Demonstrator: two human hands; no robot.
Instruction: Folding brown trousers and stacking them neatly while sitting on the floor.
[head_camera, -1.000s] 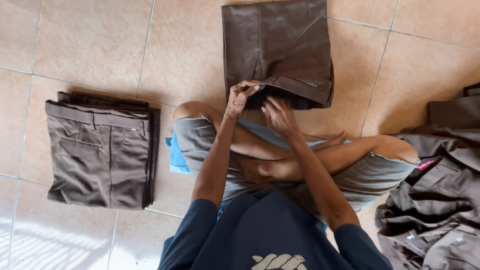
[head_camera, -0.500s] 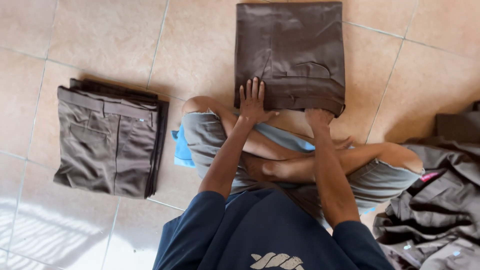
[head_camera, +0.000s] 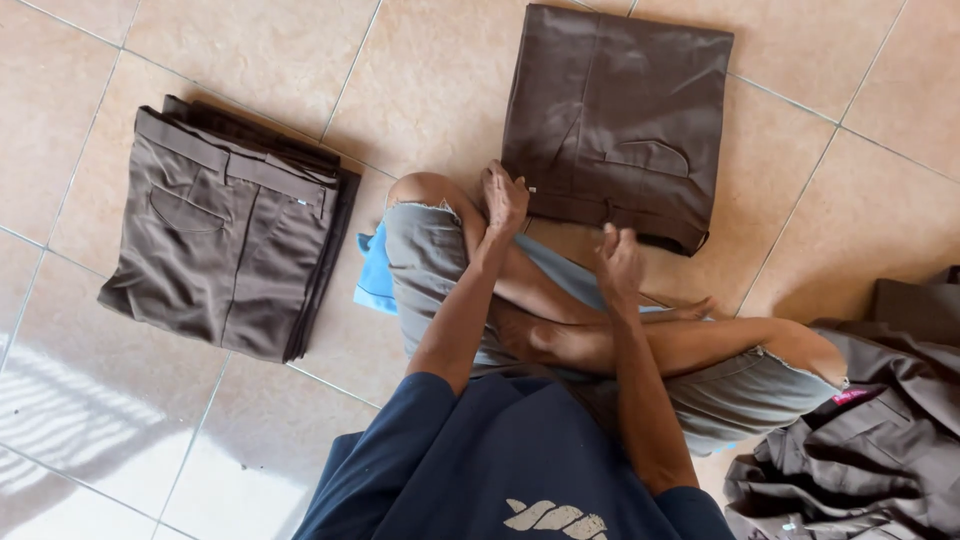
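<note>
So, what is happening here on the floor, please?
A person sits cross-legged on a tiled floor. The left hand rests on the near edge of a folded dark brown pair of trousers; the right hand hovers just short of it. A stack of folded trousers lies to the left, an unfolded heap of clothes to the right.

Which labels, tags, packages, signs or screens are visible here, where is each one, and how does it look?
No packages, signs or screens.
Pink tag: small pink patch on the crumpled brown clothes pile, lower right, beside the person's knee.
White printed mark: pale curved shapes on the dark blue shirt, bottom centre.
</note>
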